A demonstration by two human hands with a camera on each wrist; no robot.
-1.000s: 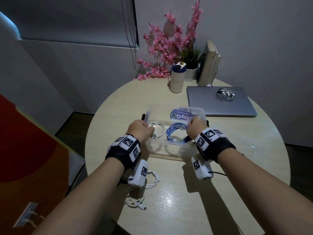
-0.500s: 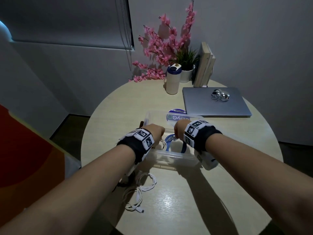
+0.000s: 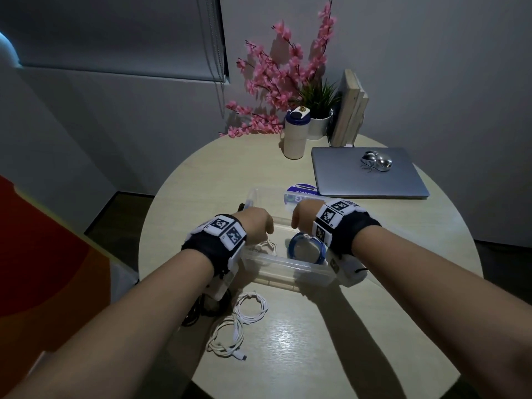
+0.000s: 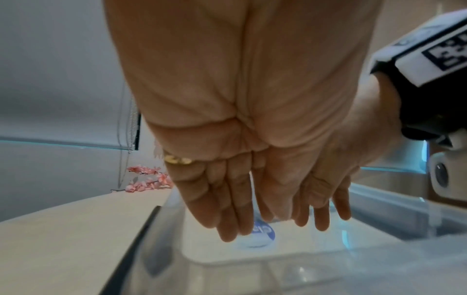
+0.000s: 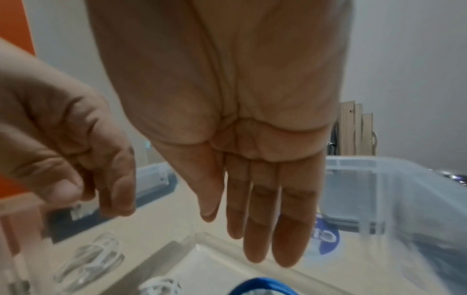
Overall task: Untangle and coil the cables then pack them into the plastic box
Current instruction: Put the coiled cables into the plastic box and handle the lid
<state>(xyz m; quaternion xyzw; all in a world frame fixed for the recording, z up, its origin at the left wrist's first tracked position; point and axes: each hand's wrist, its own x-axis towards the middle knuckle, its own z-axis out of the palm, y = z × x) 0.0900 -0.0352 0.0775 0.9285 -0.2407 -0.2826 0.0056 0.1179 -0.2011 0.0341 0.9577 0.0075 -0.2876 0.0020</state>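
Clear plastic box [image 3: 288,269] sitting open-topped mid-table, both hands hovering over it; coiled blue cable [image 3: 307,249] and white cable coil [image 3: 263,246] taking up floor inside. Loose white cable [image 3: 239,326] and what is probably dark cable [image 3: 198,309] lying on near side. Closed grey laptop [image 3: 368,174], white tumbler [image 3: 295,133], pink flower branches [image 3: 276,82] crowding far edge.

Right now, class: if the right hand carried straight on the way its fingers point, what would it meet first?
Probably the far wall of the plastic box; the right hand points forward and down over it, though depth is unclear.
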